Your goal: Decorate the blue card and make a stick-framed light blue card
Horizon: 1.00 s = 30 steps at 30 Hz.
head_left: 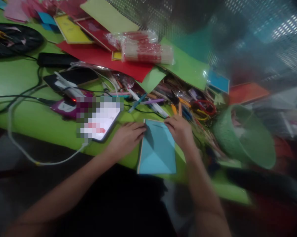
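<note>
A blue rectangular card (158, 148) with pale edging along its left and top sides lies at the front edge of the green table. My left hand (128, 136) is at its upper left corner, fingers together and fingertips on the edge. At the upper right corner, my right hand (180, 128) pinches the card's edge, with an orange stick-like item rising by its fingers. A lit phone (101, 120) lies just left of my left hand, a white cable running from its lower end.
Behind the card lie scissors (205, 108), pens and sticks in a heap. A green basket (244, 136) tilts at the right. Wrapped stick bundles (148, 52) rest on red paper (101, 61). Cables and a purple power strip (64, 108) are on the left.
</note>
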Tool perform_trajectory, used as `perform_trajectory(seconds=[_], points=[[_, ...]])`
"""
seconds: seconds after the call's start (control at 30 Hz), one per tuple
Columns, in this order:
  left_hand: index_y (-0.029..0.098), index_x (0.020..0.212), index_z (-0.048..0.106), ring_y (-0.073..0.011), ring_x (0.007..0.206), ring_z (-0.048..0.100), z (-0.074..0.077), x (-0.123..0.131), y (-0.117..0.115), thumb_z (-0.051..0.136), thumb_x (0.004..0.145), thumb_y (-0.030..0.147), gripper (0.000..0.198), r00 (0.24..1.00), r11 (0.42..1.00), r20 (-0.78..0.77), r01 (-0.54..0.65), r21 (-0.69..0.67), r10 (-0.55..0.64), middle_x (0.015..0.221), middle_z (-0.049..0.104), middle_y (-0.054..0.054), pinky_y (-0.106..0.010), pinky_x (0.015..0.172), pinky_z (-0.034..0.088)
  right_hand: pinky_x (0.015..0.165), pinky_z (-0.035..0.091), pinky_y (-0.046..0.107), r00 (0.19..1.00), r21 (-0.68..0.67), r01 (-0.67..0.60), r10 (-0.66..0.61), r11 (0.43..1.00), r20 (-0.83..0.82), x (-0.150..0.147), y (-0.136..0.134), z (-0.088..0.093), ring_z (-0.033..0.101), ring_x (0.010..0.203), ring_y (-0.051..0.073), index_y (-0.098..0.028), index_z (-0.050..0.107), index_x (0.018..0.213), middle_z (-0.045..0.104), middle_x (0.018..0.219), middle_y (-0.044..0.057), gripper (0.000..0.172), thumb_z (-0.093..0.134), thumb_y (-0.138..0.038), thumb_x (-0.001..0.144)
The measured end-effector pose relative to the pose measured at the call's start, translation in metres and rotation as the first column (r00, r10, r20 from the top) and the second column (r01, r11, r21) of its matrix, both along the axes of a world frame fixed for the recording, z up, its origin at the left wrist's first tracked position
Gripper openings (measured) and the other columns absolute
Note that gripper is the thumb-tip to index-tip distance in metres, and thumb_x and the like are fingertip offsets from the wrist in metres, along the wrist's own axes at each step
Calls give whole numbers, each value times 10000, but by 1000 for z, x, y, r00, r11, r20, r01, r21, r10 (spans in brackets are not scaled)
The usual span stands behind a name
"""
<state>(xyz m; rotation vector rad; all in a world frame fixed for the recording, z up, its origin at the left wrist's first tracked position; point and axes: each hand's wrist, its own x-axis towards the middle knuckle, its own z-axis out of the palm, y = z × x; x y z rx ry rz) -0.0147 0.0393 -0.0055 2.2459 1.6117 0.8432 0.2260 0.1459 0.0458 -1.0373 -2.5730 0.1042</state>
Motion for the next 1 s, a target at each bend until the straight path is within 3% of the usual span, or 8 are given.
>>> perform_trajectory(seconds=[0.43,0.7,1.0], points=[[182,1182,778,-296,1140,723,4,1,0,597,1019,224,247,1000,1000,-3,-3,-20,3,1308,759,-115,-492,1024,558,751,492,346,998,19,-16,15,1000,56,-4,6,-18,683,893,246,-204,799,962,734,908,94,223,586,-178,1021],[180,1191,762,-297,1130,720,6,2,0,630,1007,215,230,1000,1000,-26,-3,-13,3,1293,761,-109,-485,1004,562,738,492,352,997,16,-12,11,1000,76,-6,5,-18,667,867,243,-210,786,955,703,899,89,211,590,-169,1018],[177,1375,686,-360,1349,597,5,2,3,595,1014,233,377,996,999,-93,-14,-49,9,1504,638,-153,-554,1105,515,728,466,328,996,42,15,-19,999,92,-8,4,-22,660,866,238,-235,787,925,694,880,84,278,540,-184,1042]])
